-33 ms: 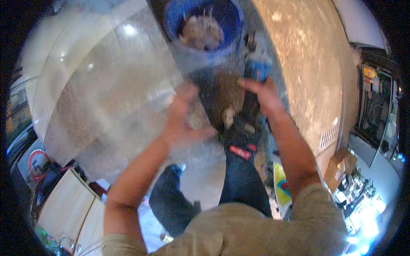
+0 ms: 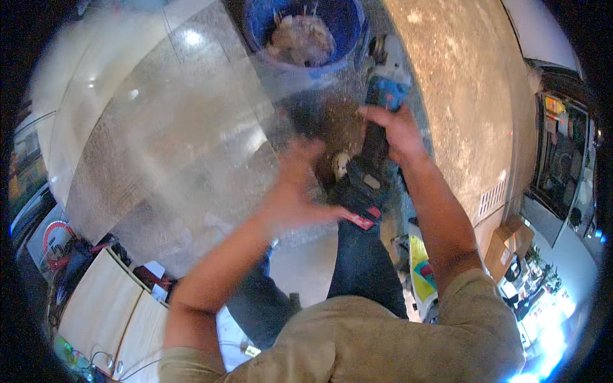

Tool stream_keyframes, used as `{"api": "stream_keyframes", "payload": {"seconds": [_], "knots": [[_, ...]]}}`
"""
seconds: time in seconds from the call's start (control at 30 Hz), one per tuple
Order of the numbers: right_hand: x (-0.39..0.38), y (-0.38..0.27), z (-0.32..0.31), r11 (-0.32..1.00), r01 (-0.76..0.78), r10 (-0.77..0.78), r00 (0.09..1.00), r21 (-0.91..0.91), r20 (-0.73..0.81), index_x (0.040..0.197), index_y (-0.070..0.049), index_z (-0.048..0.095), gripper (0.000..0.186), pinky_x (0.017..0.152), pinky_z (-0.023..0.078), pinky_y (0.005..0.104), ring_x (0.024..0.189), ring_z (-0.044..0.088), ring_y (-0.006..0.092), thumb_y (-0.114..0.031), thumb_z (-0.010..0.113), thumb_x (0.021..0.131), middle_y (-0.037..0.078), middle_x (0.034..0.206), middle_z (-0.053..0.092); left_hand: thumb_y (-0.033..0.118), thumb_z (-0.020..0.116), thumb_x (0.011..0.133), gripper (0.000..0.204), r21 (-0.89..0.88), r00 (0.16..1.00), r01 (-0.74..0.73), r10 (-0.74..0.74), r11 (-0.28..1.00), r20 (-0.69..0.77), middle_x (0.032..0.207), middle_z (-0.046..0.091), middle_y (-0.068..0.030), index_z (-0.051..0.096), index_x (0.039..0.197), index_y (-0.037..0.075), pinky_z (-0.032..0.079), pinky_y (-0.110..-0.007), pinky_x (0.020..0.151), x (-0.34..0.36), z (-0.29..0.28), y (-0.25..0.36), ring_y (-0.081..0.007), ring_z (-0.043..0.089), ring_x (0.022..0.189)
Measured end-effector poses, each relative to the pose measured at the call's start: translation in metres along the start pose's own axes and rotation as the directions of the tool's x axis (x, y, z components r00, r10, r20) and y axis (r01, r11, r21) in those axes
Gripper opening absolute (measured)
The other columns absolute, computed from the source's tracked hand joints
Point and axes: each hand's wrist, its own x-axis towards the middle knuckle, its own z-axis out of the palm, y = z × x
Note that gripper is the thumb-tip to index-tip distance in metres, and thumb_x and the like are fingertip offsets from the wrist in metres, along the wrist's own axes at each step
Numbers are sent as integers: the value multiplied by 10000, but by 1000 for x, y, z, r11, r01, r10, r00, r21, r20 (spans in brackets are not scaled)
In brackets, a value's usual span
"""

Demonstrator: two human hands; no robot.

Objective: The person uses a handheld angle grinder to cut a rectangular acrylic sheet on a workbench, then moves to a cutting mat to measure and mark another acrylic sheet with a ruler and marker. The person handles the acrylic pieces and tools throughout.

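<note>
In the head view my right hand (image 2: 399, 131) grips a blue-and-black cordless angle grinder (image 2: 389, 89) by its body, with the grey head pointing up and the dark battery end (image 2: 365, 191) toward me. My left hand (image 2: 294, 195) is open and blurred, its fingers spread beside the battery end, the thumb reaching to a red piece (image 2: 357, 217) at its base; whether it touches is unclear. A round pale metal part (image 2: 340, 166) lies just left of the grinder on a dark, dusty strip of surface.
A blue bucket (image 2: 350, 35) holding pale material stands at the top. A large clear sheet or glass panel (image 2: 166, 140) spreads across the left. A beige surface (image 2: 460, 96) curves along the right. Below are wooden cabinet doors (image 2: 99, 300), a cardboard box (image 2: 504, 246) and my legs.
My left hand has moved right, closer to the grinder's battery end. The grinder and my right hand have shifted slightly up and to the right.
</note>
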Motion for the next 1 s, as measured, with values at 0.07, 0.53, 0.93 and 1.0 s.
{"api": "stream_keyframes", "payload": {"seconds": [0.07,0.53,0.93,1.0], "knots": [[-1,-2,5,996,94,-94,996,4,-5,1055,-58,680,314,646,546,346,689,670,190,-146,897,844,41,827,690,516,1022,598,1491,157,997,75,-78,985,11,1674,318,-359,175,1685,-51,265,-652,1277,-25,71,37,-552,314,1560],[-19,64,-20,960,137,-170,978,-243,-121,1001,-70,716,235,650,538,349,729,683,167,-96,892,847,30,868,720,426,1014,556,1479,261,997,11,11,965,-80,1641,280,-428,182,1657,-106,415,-572,1212,-59,138,62,-580,428,1458],[-60,70,-43,788,-189,155,982,586,108,1194,-84,670,621,743,586,453,778,706,307,-672,516,1068,153,953,732,434,1008,542,1483,137,987,-158,159,978,2,1619,285,-444,177,1669,-54,473,-572,1159,-76,113,57,-615,474,1394],[-59,72,-47,749,-224,147,974,624,173,1217,-95,645,707,769,574,470,795,690,313,-751,425,1073,163,971,720,437,1009,545,1482,127,987,-160,162,979,-5,1611,289,-449,176,1670,-51,485,-575,1145,-75,114,58,-619,479,1388]]}}
